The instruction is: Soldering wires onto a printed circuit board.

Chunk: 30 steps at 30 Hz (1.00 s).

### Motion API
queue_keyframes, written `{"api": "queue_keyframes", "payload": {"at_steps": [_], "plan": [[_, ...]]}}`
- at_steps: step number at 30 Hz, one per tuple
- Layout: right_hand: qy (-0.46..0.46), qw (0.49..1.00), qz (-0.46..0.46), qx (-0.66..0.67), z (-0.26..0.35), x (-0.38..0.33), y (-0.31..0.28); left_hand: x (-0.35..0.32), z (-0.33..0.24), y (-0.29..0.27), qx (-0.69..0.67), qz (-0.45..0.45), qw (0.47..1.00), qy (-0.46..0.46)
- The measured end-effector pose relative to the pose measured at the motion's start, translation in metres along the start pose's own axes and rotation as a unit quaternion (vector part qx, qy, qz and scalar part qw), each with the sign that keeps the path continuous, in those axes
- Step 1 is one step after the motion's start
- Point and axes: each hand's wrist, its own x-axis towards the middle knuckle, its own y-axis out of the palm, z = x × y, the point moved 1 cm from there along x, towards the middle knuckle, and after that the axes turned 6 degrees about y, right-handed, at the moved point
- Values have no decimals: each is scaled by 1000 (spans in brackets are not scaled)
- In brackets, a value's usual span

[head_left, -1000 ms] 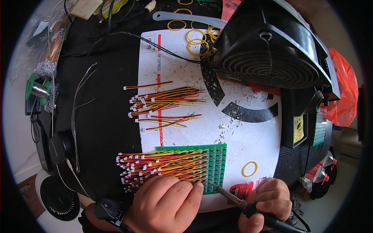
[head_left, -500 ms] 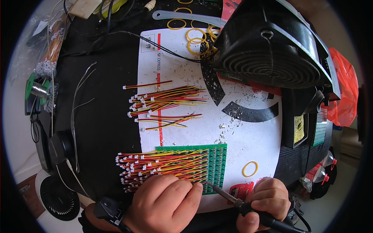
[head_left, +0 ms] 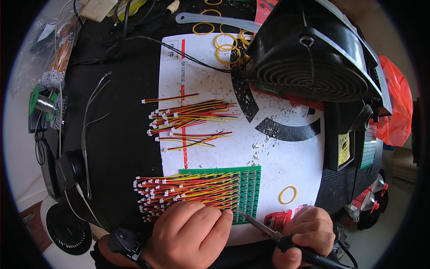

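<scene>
My right hand (head_left: 309, 233) grips a soldering iron (head_left: 286, 243) by its black handle. The iron's metal tip meets the lower part of a green circuit board (head_left: 249, 188), just right of the wire ends. Curled in a pinch, my left hand (head_left: 192, 235) rests over the board's lower left, its fingertips at a connector wire close to the tip; the fingers hide most of that wire. Rows of red, yellow and black wires (head_left: 192, 186) with white plugs lie across the board, their right ends at its pads. Above it sits a loose bunch of similar wires (head_left: 192, 113).
A black fan (head_left: 313, 58) stands at the upper right, near several yellow rubber bands (head_left: 204, 28). One more rubber band (head_left: 288, 195) lies right of the board. A yellow sponge (head_left: 344, 149) is in a holder at right. Far left is a solder spool (head_left: 44, 104).
The soldering iron and my right hand have shifted very slightly, the tip staying at the board. My left hand keeps its place, and the wires look the same.
</scene>
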Motion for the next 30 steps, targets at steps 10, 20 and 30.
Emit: {"api": "queue_keyframes", "payload": {"at_steps": [10,20,30], "plan": [[-23,1000,8,-7,-1,3,-3,4,-2,-7,-13,27,999,-19],[-17,997,-53,-61,-8,-20,-5,28,28,-72,122,-85,984,-102],[-14,997,-58,-57,-4,-19,4,34,96,-53,146,-145,968,-143]]}}
